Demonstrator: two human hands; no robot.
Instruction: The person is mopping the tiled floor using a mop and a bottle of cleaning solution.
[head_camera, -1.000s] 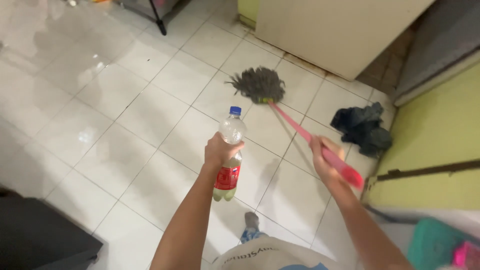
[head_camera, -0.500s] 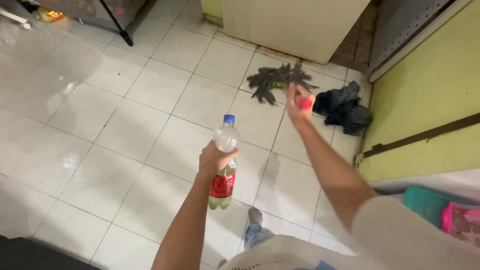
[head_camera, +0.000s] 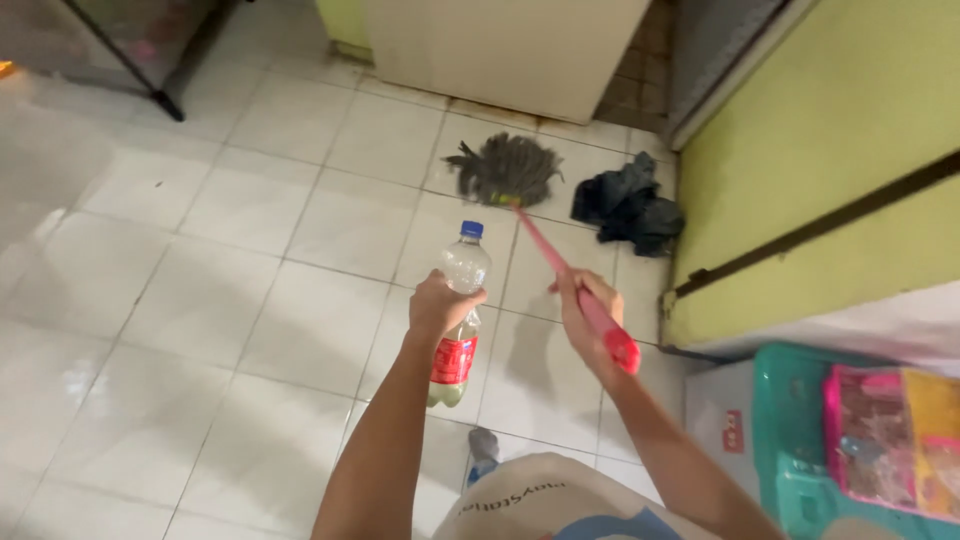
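Observation:
My left hand (head_camera: 437, 304) grips a clear plastic bottle (head_camera: 459, 318) with a blue cap and a red label; a little pale liquid sits at its bottom. It hangs upright above the white tiled floor (head_camera: 250, 270). My right hand (head_camera: 583, 318) is closed around the pink handle (head_camera: 570, 281) of a mop. The grey string mop head (head_camera: 505, 170) rests flat on the tiles ahead, in front of a cream cabinet (head_camera: 510, 50).
A dark crumpled cloth (head_camera: 628, 207) lies right of the mop head by the yellow-green wall (head_camera: 830, 150). A teal and pink plastic crate (head_camera: 860, 440) stands at the lower right. A black stand leg (head_camera: 150, 85) is at the upper left. My foot (head_camera: 483, 450) shows below.
The mop head, lifted half a second ago with my right arm stretched forward, is back down on the tiles, and my right hand has drawn in. The bottle stays held.

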